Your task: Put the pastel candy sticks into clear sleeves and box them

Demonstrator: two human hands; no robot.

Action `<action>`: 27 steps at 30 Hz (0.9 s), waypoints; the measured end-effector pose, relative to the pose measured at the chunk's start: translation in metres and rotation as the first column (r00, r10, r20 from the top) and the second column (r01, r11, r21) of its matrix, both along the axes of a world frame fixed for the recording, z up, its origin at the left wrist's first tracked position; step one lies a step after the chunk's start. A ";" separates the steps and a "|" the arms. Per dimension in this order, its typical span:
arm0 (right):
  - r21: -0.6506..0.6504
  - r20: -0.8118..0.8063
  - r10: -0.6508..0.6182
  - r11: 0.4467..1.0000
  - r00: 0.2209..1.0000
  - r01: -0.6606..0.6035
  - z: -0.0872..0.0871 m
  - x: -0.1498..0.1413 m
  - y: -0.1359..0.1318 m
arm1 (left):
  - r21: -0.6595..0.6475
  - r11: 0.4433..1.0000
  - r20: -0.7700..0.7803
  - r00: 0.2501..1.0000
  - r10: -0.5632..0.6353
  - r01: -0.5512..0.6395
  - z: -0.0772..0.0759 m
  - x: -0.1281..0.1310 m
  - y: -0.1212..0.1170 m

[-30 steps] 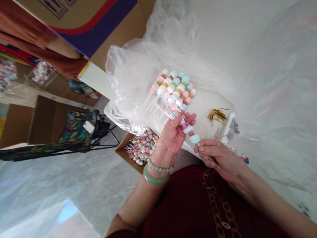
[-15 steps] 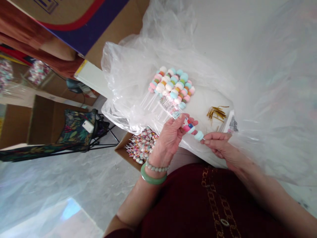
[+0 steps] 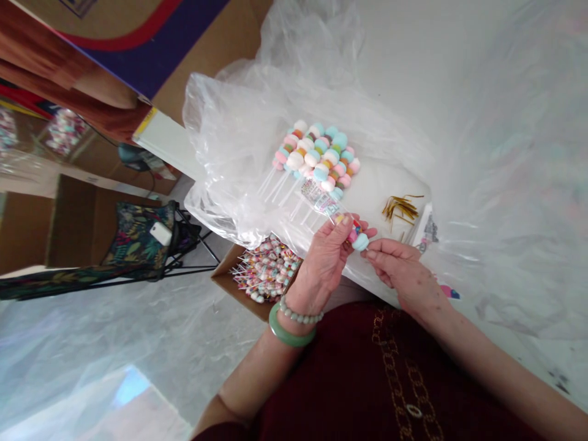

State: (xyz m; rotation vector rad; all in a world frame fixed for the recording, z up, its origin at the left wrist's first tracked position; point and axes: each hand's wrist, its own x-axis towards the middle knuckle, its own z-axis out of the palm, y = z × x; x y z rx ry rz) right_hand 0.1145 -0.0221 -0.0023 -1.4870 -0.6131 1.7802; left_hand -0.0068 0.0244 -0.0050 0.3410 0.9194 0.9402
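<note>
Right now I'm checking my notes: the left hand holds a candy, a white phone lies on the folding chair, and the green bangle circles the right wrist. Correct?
No: the green bangle circles the left wrist, as the head view shows. The left hand holds a candy, and the white phone lies on the folding chair.

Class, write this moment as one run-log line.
left hand: holds printed wrapper over candy skewer | right hand: pinched beside blue candy | nearby: piled candy skewers, gold ties
</note>
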 end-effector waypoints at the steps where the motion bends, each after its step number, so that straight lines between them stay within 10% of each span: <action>1: 0.020 -0.008 -0.023 1.000 1.000 0.023 0.001 -0.002 0.002 | -0.012 1.000 -0.005 1.000 -0.007 0.007 -0.001 0.001 -0.001; 11: 0.121 -0.067 -0.002 0.993 0.998 0.010 -0.003 0.001 0.005 | -0.089 0.988 0.190 0.976 -0.105 0.123 -0.001 -0.015 0.009; 27: -0.069 -0.329 0.082 0.991 0.941 -0.111 -0.009 0.012 0.006 | -0.067 0.977 0.147 0.967 0.208 -0.200 -0.002 -0.003 0.011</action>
